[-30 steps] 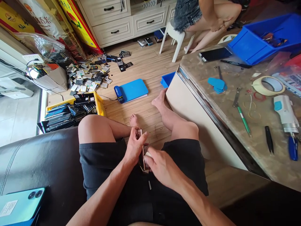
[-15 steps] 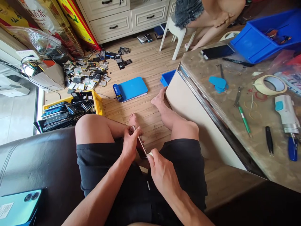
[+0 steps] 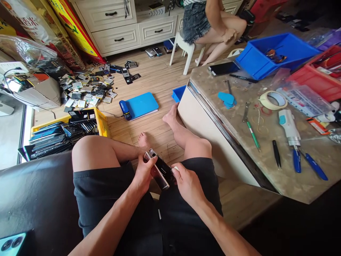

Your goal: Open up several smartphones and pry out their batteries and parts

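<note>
On my feed now, a white tape roll point(image 3: 273, 100) sits on the bench point(image 3: 226, 110), a blue bin point(image 3: 274, 53) behind it; down on the floor point(image 3: 149, 78), I'm seeing a yellow crate point(image 3: 103, 122) packed with dark, flat panels point(image 3: 64, 129).

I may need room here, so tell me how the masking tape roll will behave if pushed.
The masking tape roll lies flat on the table, so it would probably slide rather than roll. Its wide, low shape makes tipping unlikely.
</note>
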Action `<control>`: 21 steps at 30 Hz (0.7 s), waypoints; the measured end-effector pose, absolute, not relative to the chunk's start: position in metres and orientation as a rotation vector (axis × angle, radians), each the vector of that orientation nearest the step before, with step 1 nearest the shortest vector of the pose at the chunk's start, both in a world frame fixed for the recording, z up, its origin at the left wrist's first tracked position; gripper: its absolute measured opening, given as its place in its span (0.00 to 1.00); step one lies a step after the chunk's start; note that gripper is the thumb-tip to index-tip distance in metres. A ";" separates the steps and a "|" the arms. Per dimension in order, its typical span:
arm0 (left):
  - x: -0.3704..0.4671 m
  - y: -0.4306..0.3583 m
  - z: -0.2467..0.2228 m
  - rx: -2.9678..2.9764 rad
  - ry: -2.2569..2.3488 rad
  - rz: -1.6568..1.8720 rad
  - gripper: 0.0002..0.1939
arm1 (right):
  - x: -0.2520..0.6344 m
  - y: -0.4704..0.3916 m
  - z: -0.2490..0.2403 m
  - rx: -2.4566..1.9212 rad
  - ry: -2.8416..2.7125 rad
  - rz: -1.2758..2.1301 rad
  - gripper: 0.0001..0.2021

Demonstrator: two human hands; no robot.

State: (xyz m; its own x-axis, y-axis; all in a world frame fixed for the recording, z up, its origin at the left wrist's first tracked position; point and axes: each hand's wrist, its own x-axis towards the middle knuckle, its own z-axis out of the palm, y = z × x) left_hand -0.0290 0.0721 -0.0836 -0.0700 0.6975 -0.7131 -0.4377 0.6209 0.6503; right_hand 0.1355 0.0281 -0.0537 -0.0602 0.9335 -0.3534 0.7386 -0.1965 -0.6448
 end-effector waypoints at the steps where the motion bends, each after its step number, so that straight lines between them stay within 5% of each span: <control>1: -0.029 0.069 -0.083 0.210 1.323 0.932 0.29 | 0.139 0.029 -0.054 -1.966 -1.817 1.101 0.15; 10: -0.029 0.065 -0.065 0.006 1.031 0.912 0.20 | 0.169 0.025 -0.028 -1.896 -1.716 1.235 0.16; 18: -0.024 0.071 -0.063 -0.024 1.005 0.860 0.25 | 0.199 0.026 -0.021 -1.701 -1.232 1.384 0.18; 21: -0.022 0.071 -0.058 -0.026 0.969 0.848 0.22 | 0.251 0.045 -0.024 -1.776 -1.029 1.113 0.20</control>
